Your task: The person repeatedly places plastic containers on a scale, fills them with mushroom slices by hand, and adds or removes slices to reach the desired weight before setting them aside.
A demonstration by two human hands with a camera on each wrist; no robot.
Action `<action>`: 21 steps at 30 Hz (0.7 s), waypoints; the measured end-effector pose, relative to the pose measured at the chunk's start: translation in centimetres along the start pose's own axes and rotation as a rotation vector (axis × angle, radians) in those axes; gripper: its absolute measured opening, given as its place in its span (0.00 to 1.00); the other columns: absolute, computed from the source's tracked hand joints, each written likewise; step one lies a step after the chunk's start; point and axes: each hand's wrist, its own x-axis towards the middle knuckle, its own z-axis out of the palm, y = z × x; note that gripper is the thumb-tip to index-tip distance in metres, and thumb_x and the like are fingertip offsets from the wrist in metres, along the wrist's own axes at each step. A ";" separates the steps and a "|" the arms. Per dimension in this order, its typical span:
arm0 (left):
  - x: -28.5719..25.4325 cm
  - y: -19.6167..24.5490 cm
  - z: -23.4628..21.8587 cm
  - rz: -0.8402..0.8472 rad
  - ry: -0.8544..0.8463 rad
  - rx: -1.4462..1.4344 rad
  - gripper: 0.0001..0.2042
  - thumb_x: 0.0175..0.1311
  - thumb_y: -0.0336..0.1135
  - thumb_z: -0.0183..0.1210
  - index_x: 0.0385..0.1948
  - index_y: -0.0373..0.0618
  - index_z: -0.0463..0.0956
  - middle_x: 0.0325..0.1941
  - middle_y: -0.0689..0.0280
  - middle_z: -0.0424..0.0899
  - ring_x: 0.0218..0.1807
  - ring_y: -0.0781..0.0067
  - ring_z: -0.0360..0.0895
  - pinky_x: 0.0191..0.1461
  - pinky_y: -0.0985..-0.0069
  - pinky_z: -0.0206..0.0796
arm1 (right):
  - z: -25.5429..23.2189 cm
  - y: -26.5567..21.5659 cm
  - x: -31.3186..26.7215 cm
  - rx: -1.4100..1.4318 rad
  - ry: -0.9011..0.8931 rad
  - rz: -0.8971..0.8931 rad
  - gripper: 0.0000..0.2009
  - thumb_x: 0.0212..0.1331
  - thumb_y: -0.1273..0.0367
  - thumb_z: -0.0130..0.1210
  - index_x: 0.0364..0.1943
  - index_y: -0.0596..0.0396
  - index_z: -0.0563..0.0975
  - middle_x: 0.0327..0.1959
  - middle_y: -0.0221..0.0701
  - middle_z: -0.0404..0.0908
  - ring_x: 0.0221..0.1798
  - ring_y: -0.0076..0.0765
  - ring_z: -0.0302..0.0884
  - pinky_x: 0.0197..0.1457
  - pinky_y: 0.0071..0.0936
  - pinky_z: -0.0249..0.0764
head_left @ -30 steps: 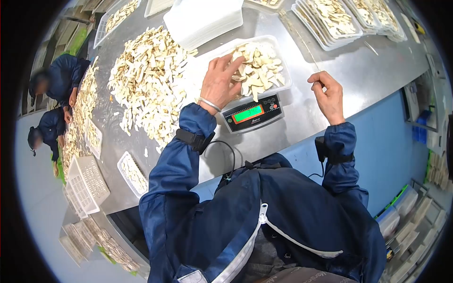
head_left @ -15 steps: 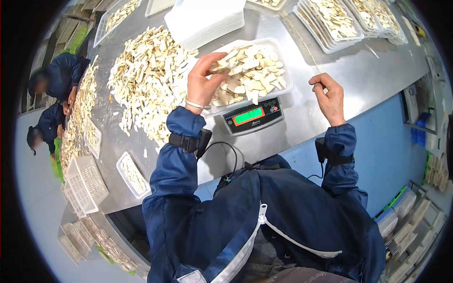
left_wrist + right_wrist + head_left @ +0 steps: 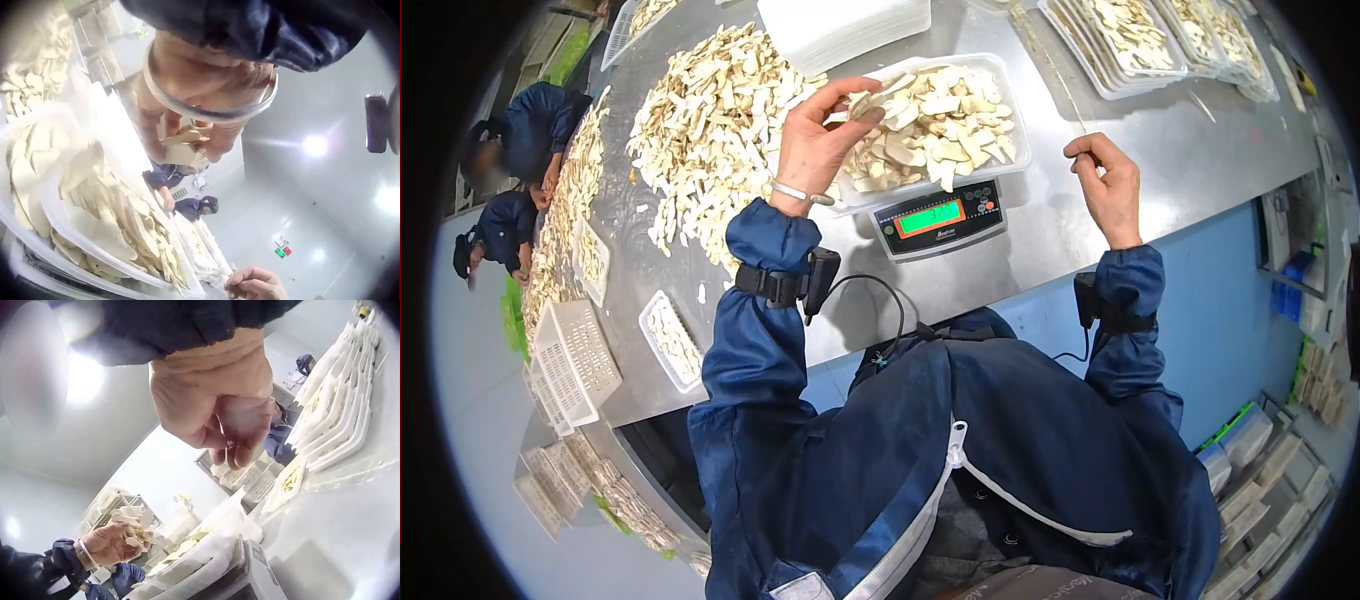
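My left hand (image 3: pixel 812 152) is at the left end of a plastic tray heaped with pale slices (image 3: pixel 945 125), pinching slices between thumb and fingers. In the left wrist view, several slices (image 3: pixel 184 144) show between the fingers of that hand (image 3: pixel 206 81). The tray sits on a scale (image 3: pixel 940 222) with a lit green display. My right hand (image 3: pixel 1108 190) hangs in the air right of the scale, fingers loosely curled; in the right wrist view nothing is plainly held in that hand (image 3: pixel 215 400).
A big pile of slices (image 3: pixel 710 130) lies left of the tray. Stacked white trays (image 3: pixel 845 30) stand behind, filled trays (image 3: pixel 1130 40) at the back right. A small filled tray (image 3: pixel 670 340) and white baskets (image 3: pixel 580 360) are at left. Two people (image 3: pixel 505 225) work at the far left.
My left hand has moved left from over the heap to the tray's left end, its spread fingers now closed around slices. The right hand keeps nearly the same pose.
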 end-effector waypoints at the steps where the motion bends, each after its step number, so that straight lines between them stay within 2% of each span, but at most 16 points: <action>1: -0.3 0.2 -0.1 0.003 0.010 -0.023 0.14 0.54 0.26 0.64 0.43 0.43 0.80 0.43 0.71 0.81 0.42 0.84 0.73 0.45 0.85 0.68 | 0.0 0.0 -0.1 0.000 0.002 0.007 0.07 0.52 0.78 0.48 0.31 0.61 0.77 0.27 0.30 0.78 0.27 0.24 0.71 0.33 0.21 0.68; 5: -2.1 0.9 -2.4 -0.006 0.084 0.050 0.14 0.55 0.25 0.63 0.45 0.44 0.79 0.44 0.69 0.81 0.44 0.83 0.73 0.47 0.84 0.67 | 0.2 -0.3 -0.5 0.004 0.025 0.015 0.06 0.51 0.77 0.48 0.31 0.60 0.77 0.26 0.30 0.78 0.26 0.23 0.70 0.32 0.21 0.68; 6: -2.5 0.3 -3.4 0.041 0.113 0.009 0.14 0.55 0.25 0.63 0.45 0.43 0.79 0.43 0.69 0.81 0.43 0.82 0.74 0.46 0.84 0.67 | 0.2 -0.4 -0.7 0.003 0.037 0.015 0.06 0.51 0.77 0.48 0.30 0.60 0.77 0.26 0.30 0.78 0.26 0.23 0.70 0.32 0.21 0.68; 8: -4.1 -0.4 -6.3 -0.037 0.193 0.060 0.14 0.56 0.25 0.63 0.45 0.42 0.79 0.41 0.69 0.81 0.40 0.82 0.74 0.44 0.85 0.67 | 0.3 -1.3 -1.1 -0.009 0.034 0.010 0.06 0.51 0.77 0.48 0.31 0.60 0.77 0.26 0.30 0.77 0.26 0.23 0.70 0.32 0.21 0.68; 10: -6.0 -3.7 -10.7 -0.044 0.285 0.178 0.14 0.56 0.26 0.63 0.45 0.41 0.78 0.40 0.70 0.81 0.39 0.82 0.74 0.42 0.85 0.66 | 0.6 -2.0 -1.4 -0.020 0.031 0.011 0.07 0.51 0.78 0.48 0.31 0.60 0.77 0.26 0.30 0.77 0.26 0.22 0.70 0.32 0.21 0.68; 12: -8.4 -7.1 -15.1 -0.197 0.382 0.047 0.16 0.56 0.26 0.62 0.48 0.40 0.77 0.39 0.69 0.81 0.39 0.82 0.74 0.42 0.84 0.67 | 1.0 -2.3 -1.6 -0.032 0.036 0.020 0.07 0.51 0.78 0.48 0.31 0.60 0.77 0.25 0.31 0.77 0.26 0.22 0.70 0.32 0.21 0.68; 14: -10.9 -11.7 -19.9 -0.309 0.493 0.148 0.22 0.52 0.29 0.66 0.51 0.40 0.75 0.43 0.65 0.80 0.38 0.80 0.74 0.41 0.81 0.68 | 1.7 -2.5 -1.9 -0.043 0.026 0.032 0.07 0.51 0.78 0.48 0.31 0.59 0.78 0.25 0.32 0.77 0.26 0.24 0.71 0.32 0.22 0.68; 16: -12.5 -13.4 -23.1 -0.386 0.581 0.461 0.30 0.47 0.33 0.69 0.56 0.39 0.71 0.49 0.58 0.78 0.43 0.72 0.75 0.48 0.74 0.68 | 2.2 -3.0 -1.9 -0.063 0.042 0.016 0.07 0.51 0.78 0.48 0.32 0.58 0.78 0.25 0.33 0.77 0.26 0.25 0.71 0.33 0.23 0.69; 17: -13.1 -15.5 -25.5 -0.245 0.525 0.715 0.36 0.43 0.35 0.70 0.59 0.39 0.67 0.55 0.53 0.75 0.50 0.64 0.74 0.57 0.68 0.64 | 2.7 -3.5 -2.0 -0.075 0.063 -0.002 0.07 0.51 0.78 0.48 0.31 0.58 0.78 0.25 0.34 0.77 0.26 0.27 0.72 0.33 0.24 0.69; 18: -13.3 -15.4 -26.0 -0.185 0.495 0.790 0.36 0.44 0.35 0.69 0.60 0.39 0.66 0.55 0.50 0.75 0.57 0.57 0.71 0.63 0.66 0.59 | 3.3 -3.9 -2.0 -0.088 0.082 -0.020 0.07 0.50 0.78 0.49 0.31 0.57 0.78 0.25 0.34 0.77 0.26 0.28 0.72 0.33 0.24 0.69; 19: -13.2 -14.6 -25.5 -0.129 0.502 0.900 0.33 0.45 0.34 0.68 0.58 0.39 0.67 0.55 0.49 0.75 0.56 0.56 0.72 0.62 0.66 0.60 | 3.9 -4.0 -2.1 -0.109 0.060 -0.037 0.10 0.49 0.77 0.50 0.36 0.57 0.78 0.32 0.36 0.78 0.29 0.34 0.75 0.34 0.27 0.71; 20: -12.9 -13.8 -24.7 -0.074 0.512 1.010 0.31 0.46 0.34 0.67 0.57 0.39 0.69 0.54 0.49 0.75 0.56 0.55 0.72 0.62 0.66 0.60 | 4.5 -4.4 -2.1 -0.120 0.038 -0.087 0.12 0.49 0.77 0.51 0.39 0.57 0.77 0.36 0.37 0.77 0.33 0.36 0.75 0.37 0.28 0.72; 21: -12.2 -12.3 -22.8 -0.032 0.503 0.928 0.28 0.48 0.32 0.66 0.54 0.39 0.71 0.52 0.51 0.77 0.55 0.56 0.73 0.60 0.66 0.62 | 5.4 -5.1 -2.2 -0.131 0.013 -0.138 0.14 0.48 0.76 0.53 0.42 0.56 0.77 0.40 0.38 0.77 0.36 0.39 0.75 0.40 0.30 0.72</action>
